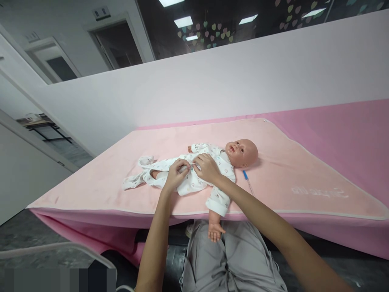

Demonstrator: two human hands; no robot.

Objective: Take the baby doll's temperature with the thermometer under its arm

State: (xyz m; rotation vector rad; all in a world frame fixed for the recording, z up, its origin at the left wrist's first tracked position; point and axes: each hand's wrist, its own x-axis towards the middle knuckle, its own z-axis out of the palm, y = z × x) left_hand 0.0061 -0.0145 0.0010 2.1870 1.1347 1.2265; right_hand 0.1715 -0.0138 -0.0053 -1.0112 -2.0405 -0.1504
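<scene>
A baby doll (241, 152) in a white printed romper (197, 183) lies on its back on a pale pink blanket (273, 178), head to the right. Both my hands rest on the doll's belly. My left hand (176, 173) pinches the front of the romper, fingers closed on the fabric. My right hand (207, 167) pinches the opposite flap, the fingertips of the two hands almost meeting. One doll arm (215, 227) hangs over the near edge of the table.
A thin blue-tipped thermometer (247, 181) lies on the blanket beside the doll's shoulder. A darker pink cover (349, 134) drapes the table. A white wall stands behind. My grey-trousered lap (231, 259) is under the table edge.
</scene>
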